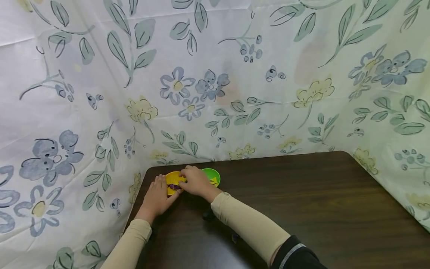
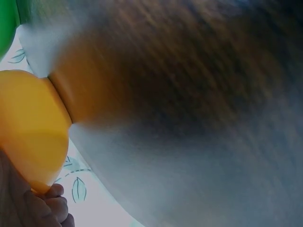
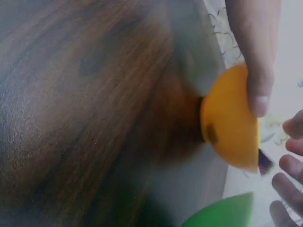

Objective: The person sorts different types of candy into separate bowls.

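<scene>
A yellow bowl point(image 1: 173, 176) sits near the table's far left corner with purple, shiny-looking pieces point(image 1: 174, 186) inside. My left hand point(image 1: 157, 197) grips this bowl, fingers along its left side and thumb across the near side. In the left wrist view, curled fingertips point(image 2: 57, 205) show at the bowl's point(image 2: 33, 123) rim. Over the bowl's right side hovers my right hand point(image 1: 196, 182). The right wrist view shows its fingers point(image 3: 288, 187) loosely bent and apart, nothing visible between them, beside a purple piece point(image 3: 265, 161) at the rim.
Just right of the yellow bowl stands a green bowl point(image 1: 211, 172) with yellow pieces point(image 1: 213, 181) in it, partly behind my right hand. Small dark items point(image 1: 208, 215) lie under my right forearm, too hidden to identify. Flowered cloth point(image 1: 235, 123) surrounds the dark wooden table point(image 1: 302, 194).
</scene>
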Available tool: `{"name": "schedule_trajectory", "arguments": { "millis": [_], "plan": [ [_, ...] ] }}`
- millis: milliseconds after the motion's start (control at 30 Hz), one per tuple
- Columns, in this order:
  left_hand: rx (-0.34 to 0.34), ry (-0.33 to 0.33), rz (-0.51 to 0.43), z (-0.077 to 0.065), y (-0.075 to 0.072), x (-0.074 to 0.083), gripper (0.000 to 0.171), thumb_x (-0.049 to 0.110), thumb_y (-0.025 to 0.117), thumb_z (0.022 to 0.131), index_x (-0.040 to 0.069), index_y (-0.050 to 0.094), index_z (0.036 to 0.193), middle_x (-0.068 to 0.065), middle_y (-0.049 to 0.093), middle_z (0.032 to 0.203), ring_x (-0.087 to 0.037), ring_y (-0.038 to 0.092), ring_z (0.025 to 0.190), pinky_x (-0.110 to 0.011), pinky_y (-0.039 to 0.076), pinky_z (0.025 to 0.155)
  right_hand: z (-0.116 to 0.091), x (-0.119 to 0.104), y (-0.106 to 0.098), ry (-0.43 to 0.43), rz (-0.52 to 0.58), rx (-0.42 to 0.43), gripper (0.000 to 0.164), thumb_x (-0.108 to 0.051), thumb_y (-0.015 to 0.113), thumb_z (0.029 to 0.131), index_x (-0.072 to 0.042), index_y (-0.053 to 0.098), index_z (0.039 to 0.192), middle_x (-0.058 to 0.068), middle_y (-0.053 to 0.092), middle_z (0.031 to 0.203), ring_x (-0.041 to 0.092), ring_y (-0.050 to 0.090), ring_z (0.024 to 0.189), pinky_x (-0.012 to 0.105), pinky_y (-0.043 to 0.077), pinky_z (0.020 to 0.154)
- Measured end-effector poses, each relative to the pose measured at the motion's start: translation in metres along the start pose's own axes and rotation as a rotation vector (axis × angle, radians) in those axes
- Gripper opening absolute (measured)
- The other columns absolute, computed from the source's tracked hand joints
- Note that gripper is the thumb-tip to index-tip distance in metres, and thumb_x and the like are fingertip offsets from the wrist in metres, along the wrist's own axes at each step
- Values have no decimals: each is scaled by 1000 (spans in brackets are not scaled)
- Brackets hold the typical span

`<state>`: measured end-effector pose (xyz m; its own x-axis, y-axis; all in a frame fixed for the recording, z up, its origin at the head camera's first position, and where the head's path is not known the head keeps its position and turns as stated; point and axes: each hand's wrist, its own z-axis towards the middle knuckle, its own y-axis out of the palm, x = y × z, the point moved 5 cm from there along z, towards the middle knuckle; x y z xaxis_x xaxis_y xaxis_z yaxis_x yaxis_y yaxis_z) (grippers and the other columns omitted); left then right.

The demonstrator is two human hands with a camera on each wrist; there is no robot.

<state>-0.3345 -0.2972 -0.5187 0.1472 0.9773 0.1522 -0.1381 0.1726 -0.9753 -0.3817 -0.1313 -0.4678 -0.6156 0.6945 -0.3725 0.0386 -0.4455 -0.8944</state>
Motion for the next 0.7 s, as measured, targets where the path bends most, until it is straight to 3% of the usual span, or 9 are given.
{"name": "schedule_trajectory", "arguments": {
  "millis": [367,700],
  "plan": [
    [-13,-13,5,2,0,2,105,70,45,104,-18,28,159,-39,30,166,-55,31,155,-64,26,128,-10,17,-31,-37,126,11,25,-29,71,101,-14,79,119,0,72,115,14,68,102,29,59,94],
    [-38,-29,1,2,2,-1,107,71,45,103,-17,25,160,-38,27,168,-54,29,157,-63,24,130,-43,48,-56,-43,144,-73,29,-31,72,100,-14,78,123,4,71,118,21,69,109,36,60,92]
  ]
}}
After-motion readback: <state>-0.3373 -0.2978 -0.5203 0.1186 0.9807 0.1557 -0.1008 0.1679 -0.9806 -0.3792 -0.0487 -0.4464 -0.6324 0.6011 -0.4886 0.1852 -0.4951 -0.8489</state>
